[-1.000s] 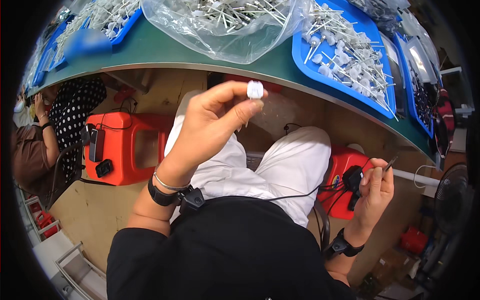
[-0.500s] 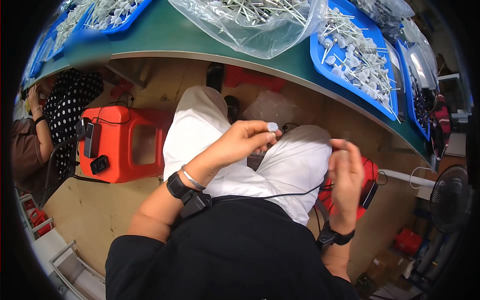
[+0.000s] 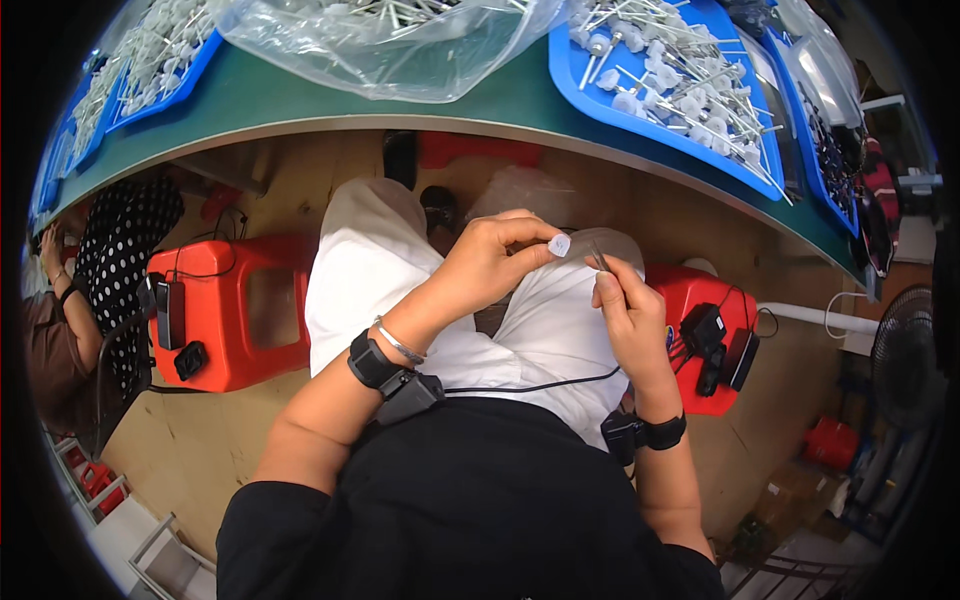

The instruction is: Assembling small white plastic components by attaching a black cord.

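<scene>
While I am looking down over my lap, my left hand [image 3: 490,262] is pinching a small white plastic piece [image 3: 559,245] between thumb and fingertips, holding it up above my white trousers [image 3: 380,280]. My right hand [image 3: 630,315] is sitting just to the right of it, fingers closed around a thin metal pin [image 3: 599,260] whose tip is pointing up toward the white piece; I cannot tell whether the two are touching. Both wrists are wearing black bands, and a thin black cable [image 3: 540,385] is running across my lap between them. Farther away, a green workbench [image 3: 300,100] is curving across the scene, carrying blue trays [image 3: 600,90] filled with white pieces on pins and a clear plastic bag [image 3: 400,50] of the same parts. Red plastic stools [image 3: 240,310] are standing on the wooden floor at both sides of my legs. At the far left, another person in a dotted garment [image 3: 120,250] is sitting.
</scene>
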`<state>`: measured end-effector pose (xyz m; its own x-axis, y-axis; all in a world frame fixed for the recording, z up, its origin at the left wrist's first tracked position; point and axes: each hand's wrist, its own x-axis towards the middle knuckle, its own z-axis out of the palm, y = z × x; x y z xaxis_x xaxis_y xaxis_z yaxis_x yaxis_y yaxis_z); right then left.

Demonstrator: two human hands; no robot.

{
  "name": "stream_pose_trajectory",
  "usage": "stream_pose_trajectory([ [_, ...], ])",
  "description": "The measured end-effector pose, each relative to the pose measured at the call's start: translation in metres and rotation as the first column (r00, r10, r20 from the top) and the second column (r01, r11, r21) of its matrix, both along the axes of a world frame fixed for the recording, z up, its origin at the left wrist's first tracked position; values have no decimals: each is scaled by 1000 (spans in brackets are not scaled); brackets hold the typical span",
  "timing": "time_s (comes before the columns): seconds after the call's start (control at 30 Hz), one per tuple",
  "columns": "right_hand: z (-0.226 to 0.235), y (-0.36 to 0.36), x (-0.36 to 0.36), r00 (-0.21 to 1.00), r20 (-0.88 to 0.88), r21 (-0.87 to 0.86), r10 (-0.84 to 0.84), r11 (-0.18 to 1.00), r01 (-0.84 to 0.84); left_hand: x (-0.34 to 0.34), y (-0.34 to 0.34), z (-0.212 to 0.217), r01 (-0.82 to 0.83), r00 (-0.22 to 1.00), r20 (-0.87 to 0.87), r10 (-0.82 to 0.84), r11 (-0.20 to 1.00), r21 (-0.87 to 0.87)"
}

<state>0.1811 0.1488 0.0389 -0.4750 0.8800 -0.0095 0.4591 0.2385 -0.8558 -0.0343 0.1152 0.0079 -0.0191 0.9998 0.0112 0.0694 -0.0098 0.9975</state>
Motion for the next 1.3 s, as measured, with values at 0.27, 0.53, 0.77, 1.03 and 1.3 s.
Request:
stream_pose_trajectory([
  [0.27, -4, -18, 4, 1000, -28, 88, 0, 996, 3, 14, -7, -8, -1, 1000, -14, 1, 1000, -8],
  [0.53, 0, -18, 1, 965, 252, 442, 78, 877, -187, 17, -16, -18, -26, 992, -117, 39, 994, 107],
  [0.77, -2, -22, -2, 941, 334, 478, 55, 850, -219, 16, -19, -25, -50, 990, -123, 69, 987, 150],
  [1.03, -3, -24, -5, 936, 347, 462, 54, 859, -220, 14, -23, -23, -67, 991, -110, 78, 993, 99],
  [1.3, 0, -26, -6, 927, 370, 447, 53, 865, -228, 13, -23, -25, -75, 991, -100, 85, 992, 102],
])
